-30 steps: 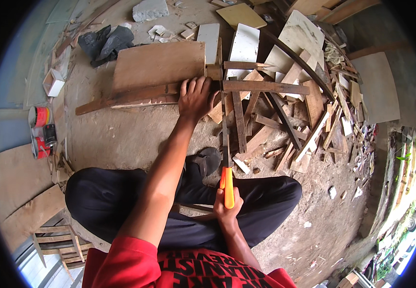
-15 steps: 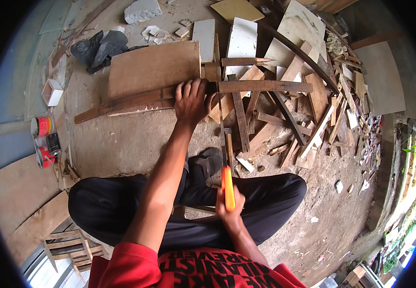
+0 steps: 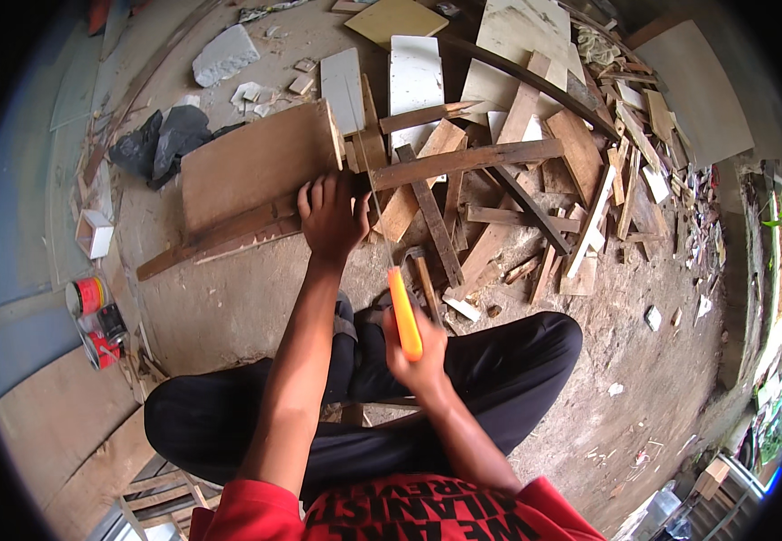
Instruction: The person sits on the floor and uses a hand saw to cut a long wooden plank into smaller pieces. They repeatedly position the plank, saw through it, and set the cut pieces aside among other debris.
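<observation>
A dark wooden strip (image 3: 466,161) lies crosswise in front of me, its left part resting by a brown board (image 3: 256,158). My left hand (image 3: 332,216) presses down on the strip, fingers bent over it and a little apart. My right hand (image 3: 418,347) is closed round the orange handle (image 3: 405,316) of a handsaw. The saw's thin blade (image 3: 374,194) points away from me and crosses the strip just right of my left hand. Beside the saw, a wooden-handled hammer (image 3: 425,287) stands between my feet and the scraps.
Wood offcuts (image 3: 490,243) lie heaped to the right, with white boards (image 3: 416,86) behind. A black plastic bag (image 3: 170,144) and a pale stone block (image 3: 226,56) are at the far left. Paint cans (image 3: 89,296) and a small open box (image 3: 94,233) stand along the left wall.
My right hand has pushed the saw forward and left, its handle now closer to the strip. My left hand still holds the strip. The whole view has turned and shifted slightly.
</observation>
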The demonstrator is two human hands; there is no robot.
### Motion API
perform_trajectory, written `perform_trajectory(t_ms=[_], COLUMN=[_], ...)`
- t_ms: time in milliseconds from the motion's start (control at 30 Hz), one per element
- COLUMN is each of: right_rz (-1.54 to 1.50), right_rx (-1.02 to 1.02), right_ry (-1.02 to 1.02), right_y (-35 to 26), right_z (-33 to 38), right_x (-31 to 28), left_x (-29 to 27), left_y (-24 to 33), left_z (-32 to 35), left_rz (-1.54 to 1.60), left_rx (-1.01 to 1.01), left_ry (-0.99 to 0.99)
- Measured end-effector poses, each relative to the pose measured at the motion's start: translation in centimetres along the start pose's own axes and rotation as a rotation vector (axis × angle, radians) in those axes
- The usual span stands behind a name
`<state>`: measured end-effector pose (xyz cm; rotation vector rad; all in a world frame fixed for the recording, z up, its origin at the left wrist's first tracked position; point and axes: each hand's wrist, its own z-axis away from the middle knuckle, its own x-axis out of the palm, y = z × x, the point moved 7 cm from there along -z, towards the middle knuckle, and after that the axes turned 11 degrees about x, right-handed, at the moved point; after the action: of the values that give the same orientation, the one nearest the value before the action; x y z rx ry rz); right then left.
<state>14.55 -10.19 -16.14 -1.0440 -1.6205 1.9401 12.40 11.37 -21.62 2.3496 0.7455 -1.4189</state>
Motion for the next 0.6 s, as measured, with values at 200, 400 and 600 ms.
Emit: perform_trajectory(t_ms=[200,400,600], right_rz=[0.044,-0.045,0.027], right_rx=[0.024,0.023,0.112], right_ry=[0.012,-0.042,-0.152], right_y=[0.2,-0.5,1.9], right_z=[6.3,-7.5,2.5], right_x=[-3.4,2.3,-1.5], left_x=[-0.1,0.7,0.1], left_y=[-0.2,0.0,-0.1], left_z=[0.1,0.1,0.0], left_rz=[-0.003,0.008,0.063], left_rx=[0.002,0.011,-0.019], left_ry=[0.023,-0.015,0.015])
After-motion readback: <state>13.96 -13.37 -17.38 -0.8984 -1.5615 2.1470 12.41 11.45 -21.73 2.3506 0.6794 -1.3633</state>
